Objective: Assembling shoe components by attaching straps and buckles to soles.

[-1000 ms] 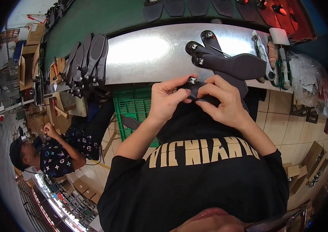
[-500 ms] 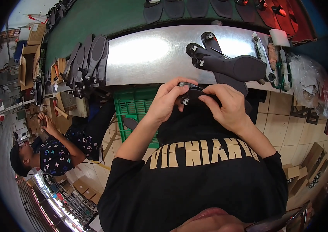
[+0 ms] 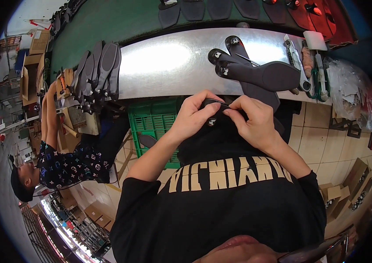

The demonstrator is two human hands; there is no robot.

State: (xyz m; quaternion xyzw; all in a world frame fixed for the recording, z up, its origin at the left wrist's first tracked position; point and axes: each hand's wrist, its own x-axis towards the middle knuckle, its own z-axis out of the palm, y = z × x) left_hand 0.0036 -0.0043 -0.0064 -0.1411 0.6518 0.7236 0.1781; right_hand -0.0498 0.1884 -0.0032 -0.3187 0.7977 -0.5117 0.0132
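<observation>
The left hand is clamping a dark shoe piece between thumb and fingers, just off the near edge of the metal surface; the right hand is pinching its right end. Farther off, dark soles are overlapping on the right, and a sole bunch is lying left.

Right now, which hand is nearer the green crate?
Left. The left hand appears just right of the green crate; the right hand is farther right, beyond the left one.
</observation>
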